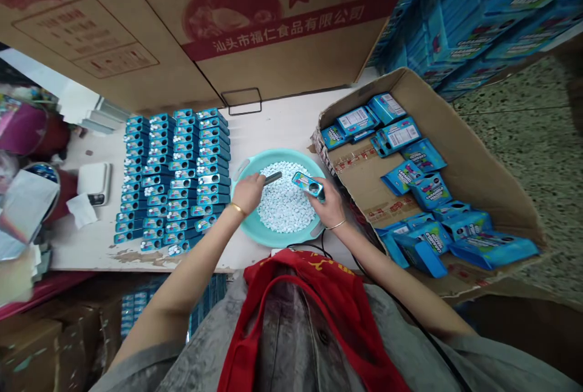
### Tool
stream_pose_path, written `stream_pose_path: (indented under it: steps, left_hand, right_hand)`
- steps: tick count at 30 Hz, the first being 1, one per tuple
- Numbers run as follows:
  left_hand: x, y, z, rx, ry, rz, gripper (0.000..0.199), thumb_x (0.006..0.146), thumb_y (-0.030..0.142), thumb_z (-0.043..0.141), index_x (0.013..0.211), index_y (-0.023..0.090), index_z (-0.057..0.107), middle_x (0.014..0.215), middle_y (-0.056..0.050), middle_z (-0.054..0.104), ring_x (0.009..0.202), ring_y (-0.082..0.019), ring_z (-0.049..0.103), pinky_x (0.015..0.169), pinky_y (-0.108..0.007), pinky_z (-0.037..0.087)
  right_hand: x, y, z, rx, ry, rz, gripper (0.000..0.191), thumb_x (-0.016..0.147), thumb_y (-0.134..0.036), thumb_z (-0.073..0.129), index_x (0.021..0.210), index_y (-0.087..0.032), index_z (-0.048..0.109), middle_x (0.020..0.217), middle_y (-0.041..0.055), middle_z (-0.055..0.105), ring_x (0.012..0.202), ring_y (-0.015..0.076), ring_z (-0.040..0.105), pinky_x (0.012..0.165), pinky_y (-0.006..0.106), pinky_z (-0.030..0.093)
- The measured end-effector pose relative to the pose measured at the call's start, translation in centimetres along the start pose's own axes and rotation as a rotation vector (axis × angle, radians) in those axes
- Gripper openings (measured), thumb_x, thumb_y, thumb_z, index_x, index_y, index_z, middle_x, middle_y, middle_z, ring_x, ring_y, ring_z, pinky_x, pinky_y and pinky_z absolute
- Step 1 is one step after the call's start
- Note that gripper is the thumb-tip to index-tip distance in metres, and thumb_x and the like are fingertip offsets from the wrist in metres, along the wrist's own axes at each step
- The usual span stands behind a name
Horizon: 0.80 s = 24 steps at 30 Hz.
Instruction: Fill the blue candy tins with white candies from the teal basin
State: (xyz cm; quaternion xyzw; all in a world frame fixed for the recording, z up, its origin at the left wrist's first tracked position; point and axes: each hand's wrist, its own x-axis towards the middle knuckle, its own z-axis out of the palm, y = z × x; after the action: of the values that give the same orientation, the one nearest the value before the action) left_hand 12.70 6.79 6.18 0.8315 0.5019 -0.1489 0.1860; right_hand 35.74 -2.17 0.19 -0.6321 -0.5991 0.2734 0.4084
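Head, left hand (249,193): pinches slim grey tool (273,178)
Right hand (330,203): pinches blue oblong box (302,182)
White pellets (285,213): apparently scooping; next needs aim

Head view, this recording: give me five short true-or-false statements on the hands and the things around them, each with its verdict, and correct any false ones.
1. The left hand grips a narrow dark-grey tool. True.
2. The small blue printed box with a round opening is in the left hand. False: the right hand holds it.
3. The round turquoise plastic basin contains many small white pieces. True.
4. The open brown cardboard box stands left of the basin. False: it is to the right.
5. Rows of small blue boxes form four columns on the white tabletop. True.
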Motion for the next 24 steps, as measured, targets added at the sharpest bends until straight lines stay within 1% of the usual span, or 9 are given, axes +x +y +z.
stream_pose_path:
  steps: [2,5,8,10,12,15,17,20,24]
  left_hand:
    - [1.4,-0.7,4.3,-0.083,-0.024,0.004,0.032,0.092,0.006,0.035,0.117,0.013,0.054,0.114,-0.016,0.057,0.108,-0.027,0.055,0.088,-0.04,0.047]
    - [1.7,0.8,9.0,-0.205,-0.054,0.077,0.034,0.092,0.006,0.035,0.12,0.014,0.052,0.118,-0.015,0.057,0.112,-0.025,0.053,0.093,-0.039,0.046]
    - [0.7,3.5,11.5,-0.321,-0.087,0.173,0.036,0.088,0.005,0.041,0.12,0.016,0.053,0.119,-0.012,0.058,0.112,-0.023,0.053,0.096,-0.036,0.046]
    - [0.1,4.9,12.3,-0.381,-0.1,0.205,0.042,0.083,0.002,0.046,0.122,0.015,0.052,0.121,-0.012,0.059,0.112,-0.021,0.054,0.097,-0.033,0.046]
    - [-0.4,5.3,12.6,-0.425,-0.107,0.217,0.047,0.079,0.001,0.048,0.124,0.014,0.051,0.121,-0.011,0.06,0.11,-0.019,0.056,0.098,-0.031,0.046]
    - [-1.1,4.3,11.9,-0.601,-0.101,0.255,0.043,0.08,0.007,0.051,0.123,0.013,0.052,0.117,-0.01,0.062,0.102,-0.019,0.059,0.092,-0.032,0.048]
    - [-1.8,3.0,10.6,-0.751,-0.068,0.304,0.036,0.084,0.015,0.052,0.12,0.013,0.053,0.115,-0.01,0.063,0.1,-0.02,0.06,0.09,-0.033,0.049]
    - [-3.2,1.2,7.3,-0.816,-0.004,0.351,0.031,0.088,0.025,0.052,0.117,0.014,0.054,0.113,-0.011,0.063,0.098,-0.02,0.059,0.088,-0.034,0.048]
    - [-4.5,0.1,1.4,-0.697,0.025,0.356,0.029,0.09,0.026,0.051,0.117,0.016,0.054,0.109,-0.009,0.063,0.092,-0.018,0.058,0.084,-0.032,0.047]
  right_hand:
    - [0.4,-0.2,-0.4,0.009,0.026,0.028,0.035,0.085,-0.038,0.062,0.116,-0.023,0.055,0.11,0.01,0.067,0.099,0.0254,0.064,0.089,0.042,0.053]
    - [0.8,-0.4,-0.9,0.02,0.047,0.056,0.036,0.084,-0.042,0.064,0.113,-0.022,0.055,0.106,0.0092,0.067,0.096,0.0245,0.064,0.087,0.041,0.052]
    - [0.8,-0.6,-1.1,0.035,0.043,0.085,0.037,0.083,-0.042,0.065,0.112,-0.022,0.055,0.104,0.0081,0.067,0.095,0.0237,0.063,0.087,0.04,0.052]
    - [0.8,-0.6,-1.2,0.047,0.036,0.102,0.037,0.082,-0.042,0.066,0.111,-0.022,0.055,0.104,0.0076,0.067,0.094,0.0234,0.063,0.087,0.039,0.052]
    - [0.8,-0.5,-1.3,0.059,0.037,0.111,0.037,0.082,-0.042,0.066,0.111,-0.022,0.055,0.103,0.0071,0.067,0.093,0.0231,0.063,0.086,0.039,0.051]
    - [0.8,-0.3,-1.5,0.074,0.041,0.111,0.037,0.081,-0.04,0.067,0.111,-0.022,0.054,0.101,0.0064,0.066,0.091,0.0225,0.063,0.085,0.038,0.051]
    - [0.8,-0.3,-1.6,0.073,0.043,0.101,0.037,0.082,-0.039,0.066,0.112,-0.022,0.054,0.101,0.0064,0.066,0.091,0.0224,0.063,0.084,0.038,0.052]
    - [0.8,-0.1,-1.7,0.039,0.036,0.065,0.036,0.082,-0.036,0.065,0.113,-0.022,0.054,0.103,0.0077,0.066,0.093,0.0237,0.063,0.084,0.039,0.052]
    - [0.5,0.2,-1.0,-0.033,-0.029,-0.025,0.032,0.083,-0.028,0.059,0.115,-0.021,0.055,0.108,0.011,0.066,0.1,0.027,0.063,0.088,0.043,0.052]
